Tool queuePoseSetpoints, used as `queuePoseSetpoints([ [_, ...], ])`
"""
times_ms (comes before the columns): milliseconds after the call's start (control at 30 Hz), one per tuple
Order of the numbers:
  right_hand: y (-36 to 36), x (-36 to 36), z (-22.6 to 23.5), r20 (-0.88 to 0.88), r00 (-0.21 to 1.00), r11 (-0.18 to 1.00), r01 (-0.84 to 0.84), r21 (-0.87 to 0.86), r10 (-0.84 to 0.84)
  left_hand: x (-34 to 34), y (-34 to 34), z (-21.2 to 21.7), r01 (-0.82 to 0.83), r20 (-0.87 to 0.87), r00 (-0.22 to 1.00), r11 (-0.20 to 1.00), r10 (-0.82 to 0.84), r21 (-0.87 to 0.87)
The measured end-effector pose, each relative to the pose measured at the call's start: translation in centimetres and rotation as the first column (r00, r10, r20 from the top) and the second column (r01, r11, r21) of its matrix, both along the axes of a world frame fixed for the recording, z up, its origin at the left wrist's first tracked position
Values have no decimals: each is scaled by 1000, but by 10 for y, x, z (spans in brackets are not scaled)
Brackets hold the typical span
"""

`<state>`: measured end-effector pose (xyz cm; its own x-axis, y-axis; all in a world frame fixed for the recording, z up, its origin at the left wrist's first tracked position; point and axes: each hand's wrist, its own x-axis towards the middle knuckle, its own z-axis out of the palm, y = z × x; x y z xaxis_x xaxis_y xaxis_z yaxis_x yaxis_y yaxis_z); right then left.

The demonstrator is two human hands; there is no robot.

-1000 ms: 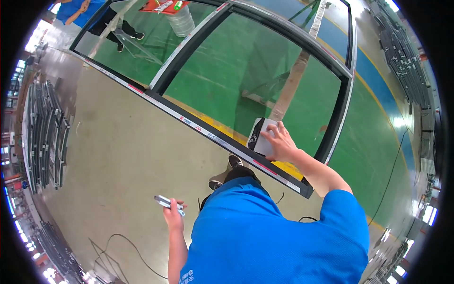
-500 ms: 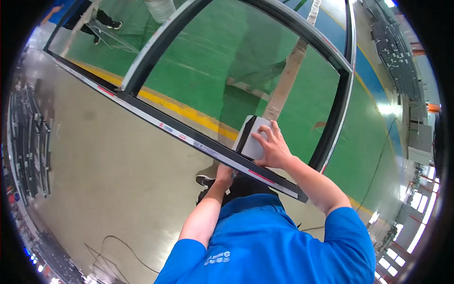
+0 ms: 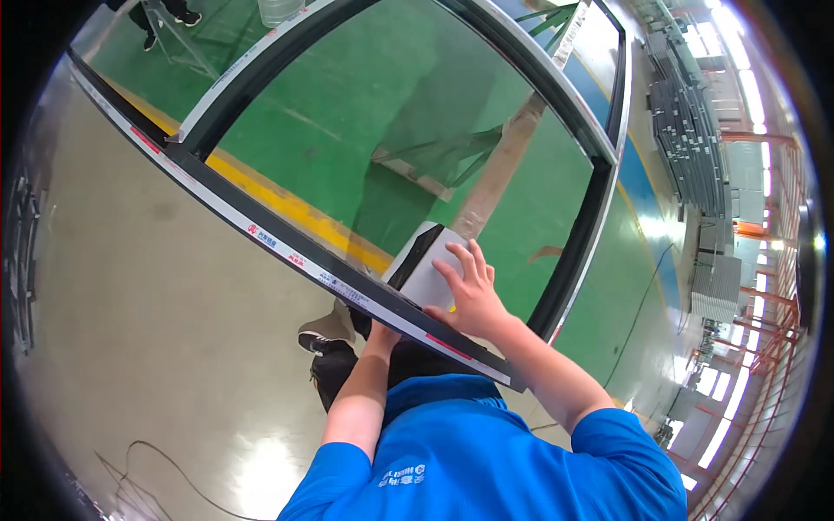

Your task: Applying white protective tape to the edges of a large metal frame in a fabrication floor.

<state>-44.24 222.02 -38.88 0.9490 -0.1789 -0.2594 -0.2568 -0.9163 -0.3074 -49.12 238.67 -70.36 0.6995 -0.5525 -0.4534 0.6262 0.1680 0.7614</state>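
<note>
A large dark window frame [image 3: 291, 247] with clear glass lies slanting in front of me. A white box-like piece with a black strip [image 3: 434, 271] sits at its near rail, toward the right end. My right hand [image 3: 473, 295] lies over this piece's right side, fingers spread and slightly bent, with its thumb at the rail. Below the same rail is my left hand [image 3: 382, 337]; the frame covers its fingers, so what they touch is hidden.
A long wrapped beam [image 3: 504, 165] and green metal supports [image 3: 473, 156] show through and beyond the glass. Stacked dark profiles [image 3: 686, 122] stand at the far right. A cable [image 3: 130, 469] lies on the floor at the lower left. Another person's feet [image 3: 187, 17] show at the upper left.
The frame and both hands sit further left in view as the view has shifted. My right hand's fingers are less curled on the white piece than before.
</note>
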Motion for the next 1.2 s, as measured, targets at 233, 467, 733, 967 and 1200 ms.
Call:
queuePoseSetpoints([
  [233, 54, -20, 22, -129, 988, 934, 126, 334, -87, 27, -6, 21, 62, 28, 998, 998, -62, 12],
  [467, 60, -29, 0, -62, 985, 957, 170, 236, -160, 16, -26, -15, -190, -607, 795, 954, 10, -233],
  [733, 60, -22, -3, -103, 977, 942, 206, 263, -185, 46, 1, -64, 209, -106, 972, 978, -211, -27],
  [967, 50, -14, 13, -240, 950, 948, 249, 200, -199, 106, 126, 53, -12, -261, 964, 987, 55, 163],
  [1200, 72, 44, 42, -331, 942, 979, 19, 202, 50, 86, 386, 53, -226, -42, 849, 433, 527, 873],
])
